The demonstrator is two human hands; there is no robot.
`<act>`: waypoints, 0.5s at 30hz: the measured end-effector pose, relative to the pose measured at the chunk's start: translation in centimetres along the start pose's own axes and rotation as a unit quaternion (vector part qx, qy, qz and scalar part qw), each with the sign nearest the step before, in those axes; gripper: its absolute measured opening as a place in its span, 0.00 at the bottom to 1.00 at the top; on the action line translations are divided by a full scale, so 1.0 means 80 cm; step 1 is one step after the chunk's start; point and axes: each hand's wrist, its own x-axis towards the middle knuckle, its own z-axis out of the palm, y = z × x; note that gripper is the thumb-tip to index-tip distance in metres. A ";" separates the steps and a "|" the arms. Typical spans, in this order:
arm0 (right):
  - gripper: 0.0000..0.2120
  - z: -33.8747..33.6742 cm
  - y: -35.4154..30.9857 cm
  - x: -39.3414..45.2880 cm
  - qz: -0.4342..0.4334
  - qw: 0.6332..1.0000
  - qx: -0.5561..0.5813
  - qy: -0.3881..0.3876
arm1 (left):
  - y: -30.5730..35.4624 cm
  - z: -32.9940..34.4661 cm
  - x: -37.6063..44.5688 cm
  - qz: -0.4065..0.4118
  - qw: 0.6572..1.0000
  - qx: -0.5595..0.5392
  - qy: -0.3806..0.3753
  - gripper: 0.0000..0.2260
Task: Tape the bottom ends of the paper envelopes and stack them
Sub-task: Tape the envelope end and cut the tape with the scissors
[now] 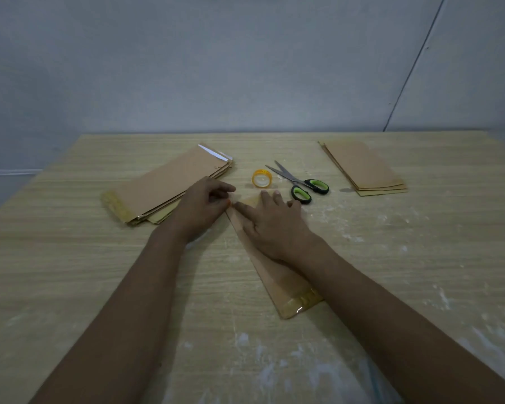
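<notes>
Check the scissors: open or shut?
Open. The scissors lie flat on the table, blades spread in a V, green-and-black handles apart.

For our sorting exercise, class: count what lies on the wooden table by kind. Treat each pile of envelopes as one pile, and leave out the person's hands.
Piles of brown paper envelopes: 2 (left pile, right pile)
Single brown paper envelope being worked on: 1
Roll of clear tape: 1
Scissors with green-and-black handles: 1
Total: 5

Pale wooden table [70,258] against a plain grey wall [187,68], dim light.
</notes>
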 end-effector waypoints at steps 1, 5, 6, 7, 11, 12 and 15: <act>0.25 0.003 0.001 -0.002 0.002 1.000 0.007 0.020 | 0.000 0.003 0.000 0.019 0.999 0.043 0.005 0.10; 0.29 0.010 0.009 -0.008 0.026 0.990 0.079 0.117 | 0.002 0.013 0.002 0.062 0.989 0.133 0.012 0.06; 0.29 0.011 0.011 -0.008 0.034 0.986 0.095 0.135 | 0.004 0.014 0.002 0.057 0.990 0.131 0.016 0.05; 0.29 0.010 0.013 -0.008 0.040 0.983 0.109 0.144 | 0.006 0.016 0.002 0.048 0.991 0.127 0.020 0.04; 0.27 0.009 0.015 -0.008 0.059 0.975 0.148 0.157 | 0.013 0.018 0.001 0.010 0.993 0.115 0.012 0.03; 0.27 0.009 0.015 -0.008 0.066 0.971 0.157 0.169 | 0.014 0.017 0.001 0.004 0.994 0.109 0.009 0.04; 0.25 0.009 0.018 -0.007 0.084 0.959 0.183 0.202 | 0.009 0.015 -0.001 -0.033 0.997 0.070 -0.004 0.09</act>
